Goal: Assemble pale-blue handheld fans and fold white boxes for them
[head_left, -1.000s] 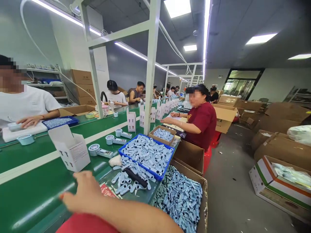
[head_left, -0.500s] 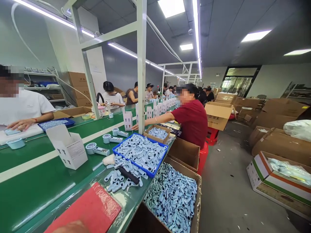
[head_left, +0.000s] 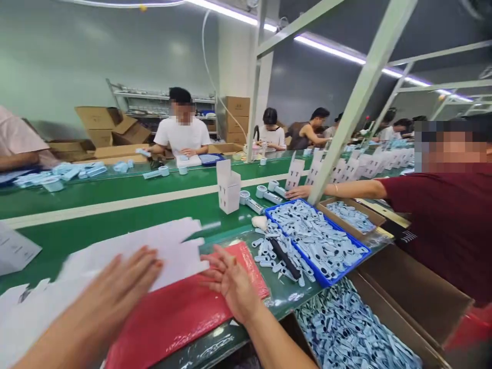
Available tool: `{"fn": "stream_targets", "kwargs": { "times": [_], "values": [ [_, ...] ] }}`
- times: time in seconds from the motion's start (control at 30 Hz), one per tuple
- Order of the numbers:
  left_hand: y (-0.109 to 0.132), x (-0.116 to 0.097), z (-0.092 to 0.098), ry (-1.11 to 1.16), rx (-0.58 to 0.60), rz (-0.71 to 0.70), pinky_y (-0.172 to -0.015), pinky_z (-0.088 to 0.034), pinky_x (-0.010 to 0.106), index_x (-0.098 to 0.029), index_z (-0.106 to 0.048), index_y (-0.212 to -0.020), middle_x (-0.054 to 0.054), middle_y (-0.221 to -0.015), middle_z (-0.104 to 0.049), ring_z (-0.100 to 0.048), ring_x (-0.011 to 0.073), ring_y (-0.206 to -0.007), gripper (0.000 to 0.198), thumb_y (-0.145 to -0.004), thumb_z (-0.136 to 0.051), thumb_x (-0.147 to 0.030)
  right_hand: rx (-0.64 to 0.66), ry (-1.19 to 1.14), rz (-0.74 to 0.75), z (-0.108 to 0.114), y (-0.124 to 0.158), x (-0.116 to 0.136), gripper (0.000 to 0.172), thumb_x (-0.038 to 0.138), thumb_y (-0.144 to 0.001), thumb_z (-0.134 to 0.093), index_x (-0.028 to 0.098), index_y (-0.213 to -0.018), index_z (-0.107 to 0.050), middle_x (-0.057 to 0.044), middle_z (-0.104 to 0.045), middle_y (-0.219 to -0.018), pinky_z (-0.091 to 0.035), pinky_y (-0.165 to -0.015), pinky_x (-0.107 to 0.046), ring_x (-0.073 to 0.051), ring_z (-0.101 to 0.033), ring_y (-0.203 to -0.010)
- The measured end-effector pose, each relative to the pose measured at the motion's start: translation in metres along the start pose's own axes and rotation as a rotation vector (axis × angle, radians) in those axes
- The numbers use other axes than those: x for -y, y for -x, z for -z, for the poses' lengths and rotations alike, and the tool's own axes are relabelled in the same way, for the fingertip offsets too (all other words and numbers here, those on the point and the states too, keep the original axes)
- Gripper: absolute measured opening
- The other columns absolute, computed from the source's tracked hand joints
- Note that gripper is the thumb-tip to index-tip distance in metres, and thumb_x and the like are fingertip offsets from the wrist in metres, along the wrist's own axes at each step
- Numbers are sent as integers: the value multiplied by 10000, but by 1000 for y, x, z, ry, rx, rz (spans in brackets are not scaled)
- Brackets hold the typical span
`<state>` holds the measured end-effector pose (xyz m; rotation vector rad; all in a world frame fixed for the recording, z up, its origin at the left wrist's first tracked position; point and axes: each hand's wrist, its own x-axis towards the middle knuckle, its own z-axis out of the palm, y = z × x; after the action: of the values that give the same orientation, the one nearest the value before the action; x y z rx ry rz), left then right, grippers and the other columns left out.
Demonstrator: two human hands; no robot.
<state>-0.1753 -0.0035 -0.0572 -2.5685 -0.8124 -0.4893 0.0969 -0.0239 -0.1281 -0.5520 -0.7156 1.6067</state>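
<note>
My left hand point(head_left: 119, 292) has its fingers stretched out over a flat white carton blank point(head_left: 172, 256) with cut tabs; whether the palm presses on it is unclear. At the blank's right end, my right hand point(head_left: 234, 282) is spread with the palm partly showing, its fingertips close to the tabs. Both hands are somewhat smeared by motion. Beneath the blank and the right hand lies a red mat point(head_left: 180, 320). More white card point(head_left: 15, 328) lies at the lower left, partly behind my left arm.
A blue tray point(head_left: 326, 279) of light-blue parts stands on the right, beside a black-handled tool point(head_left: 284, 259). An upright white box point(head_left: 229, 192) and several magnifier-like items point(head_left: 251, 202) stand on the green belt point(head_left: 115, 220). A co-worker's arm point(head_left: 357, 188) reaches in beside the frame post point(head_left: 357, 102).
My view has swung left and down. Both hands and the white carton blank are now in sight; before, only a blurred bit of a hand showed over the red mat.
</note>
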Motion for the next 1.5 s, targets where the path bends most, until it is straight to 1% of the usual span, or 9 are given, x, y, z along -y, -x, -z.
{"fn": "stream_targets", "kwargs": {
  "times": [0.23, 0.37, 0.47, 0.53, 0.67, 0.93, 1.07, 1.3, 1.5],
  "values": [
    [-44, -36, -66, 167, -33, -201, -1267, -298, 471, -243, -247, -1628, 102, -1627, -408, -276, 270, -1560, 702, -974, -435, -71, -133, 153, -19, 5, 29, 20, 406, 405, -803, -762, 234, -1154, -648, -40, -735, -1138, -605, -886, -412, -231, -722, -1016],
    [-72, -20, -78, 381, -3, -109, -1226, -343, 557, -257, -281, -1618, 118, -1678, -301, -291, 354, -1544, 666, -999, -520, -323, -164, 224, -21, 18, 33, 18, 380, 348, -771, -732, 222, -1120, -650, -30, -757, -1061, -620, -845, -408, -230, -739, -961],
    [-97, -3, -83, 359, -107, -33, -1184, -355, 573, -237, -426, -1551, 146, -1528, -520, -492, 352, -1400, 559, -1007, -494, -345, -142, 289, 17, 19, 37, 15, 355, 376, -765, -764, 222, -1072, -673, -30, -768, -1019, -626, -779, -379, -229, -744, -913],
    [-113, 1, -84, 414, -143, 7, -983, -501, 418, -207, -552, -1450, 127, -1234, -689, -653, 263, -1099, 456, -1028, -447, -345, -115, 282, 50, 17, 39, 12, 358, 378, -717, -823, 222, -1013, -695, -25, -774, -969, -620, -766, -366, -228, -744, -875],
    [-131, -3, -69, 481, -190, -91, -707, -427, 308, -222, -629, -1339, 50, -908, -653, -592, 183, -790, 364, -1038, -441, -301, -159, 231, 110, 10, 36, 11, 375, 341, -640, -888, 224, -957, -724, -8, -772, -876, -596, -817, -360, -228, -733, -847],
    [-109, -37, -37, 408, 175, -274, -727, -472, 384, -226, -547, -1412, 105, -1054, -683, -635, 280, -856, 801, -831, -617, -773, -545, 162, -13, 26, 12, 15, 390, 309, -543, -863, 174, -855, -673, -14, -716, -726, -500, -599, -254, -165, -649, -644],
    [-94, -38, -39, 430, 121, -121, -917, -530, 415, -239, -416, -1516, 142, -1374, -633, -651, 345, -1142, 881, -814, -704, -686, -526, 122, -19, 27, 13, 34, 518, 386, -647, -820, 175, -1093, -662, -18, -722, -777, -511, -559, -260, -162, -651, -615],
    [-129, -29, -7, 887, 27, 228, -827, -581, 299, -284, -444, -1479, 51, -1299, -689, -705, 270, -1017, 784, -826, -723, -617, -273, 888, 993, -21, 55, 82, 446, 352, -981, -605, 292, -1422, -573, -97, -616, -1410, -459, -1147, -450, -252, -575, -1321],
    [-141, -57, -14, 770, -192, 74, -834, -590, 334, -304, -420, -1491, 99, -1344, -649, -692, 287, -1070, 825, -803, -783, -581, -243, 1082, 1181, -28, 56, 77, 536, 374, -1018, -560, 359, -1538, -428, -49, -751, -1098, -569, -908, -377, -216, -698, -991]
  ]
}}
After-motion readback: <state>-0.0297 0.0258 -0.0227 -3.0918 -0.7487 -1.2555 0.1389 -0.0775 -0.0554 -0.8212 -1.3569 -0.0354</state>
